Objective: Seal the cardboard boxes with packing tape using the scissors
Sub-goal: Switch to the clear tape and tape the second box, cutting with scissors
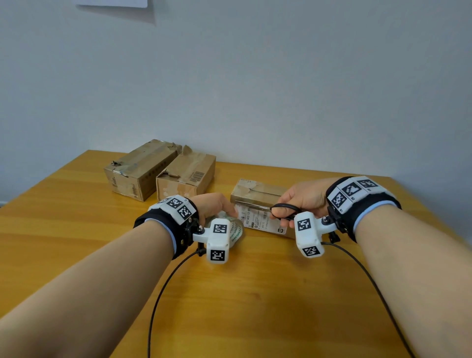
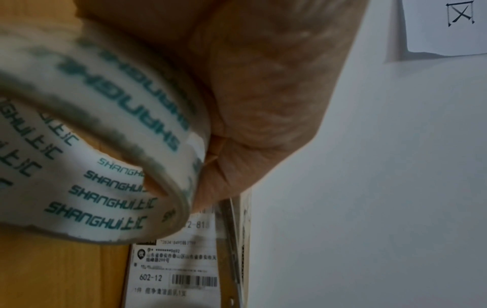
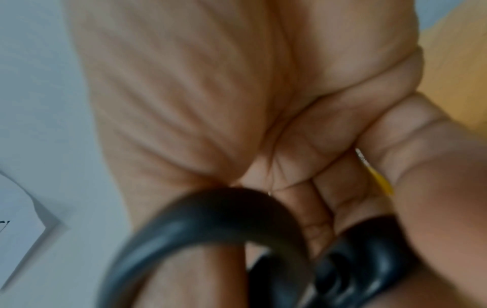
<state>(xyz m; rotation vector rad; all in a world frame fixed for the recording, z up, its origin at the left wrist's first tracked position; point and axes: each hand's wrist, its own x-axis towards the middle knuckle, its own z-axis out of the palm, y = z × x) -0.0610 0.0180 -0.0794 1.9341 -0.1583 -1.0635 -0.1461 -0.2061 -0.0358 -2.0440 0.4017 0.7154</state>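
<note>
Three boxes stand on the wooden table (image 1: pixel 76 230). Two of them, a long box (image 1: pixel 138 171) and a torn box (image 1: pixel 186 176), sit side by side near the far left corner, close to the wall (image 1: pixel 255 76). The third, a small box (image 1: pixel 258 201), lies nearer the middle of the table, between the two hands. A white label (image 1: pixel 258 219) with a barcode covers its near side, and the flaps on top are closed.

The left hand (image 1: pixel 214 204) grips a tape roll (image 1: pixel 236 230), with the fingers curled over it. The roll is whitish with green letters, and it sits low over the table, just beside the left end of the small box. In the left wrist view the roll (image 2: pixel 105 129) fills the left part, and the label (image 2: pixel 174 275) shows below it.

The right hand (image 1: pixel 304 199) holds the scissors (image 1: pixel 284 210) by the black handles, with the fingers closed through the loops. The scissors are in front of the small box at its right part. In the right wrist view a handle loop (image 3: pixel 210 220) is close and blurred. I cannot tell if the blades are apart.

A paper sheet (image 1: pixel 112 3) hangs on the wall above.
</note>
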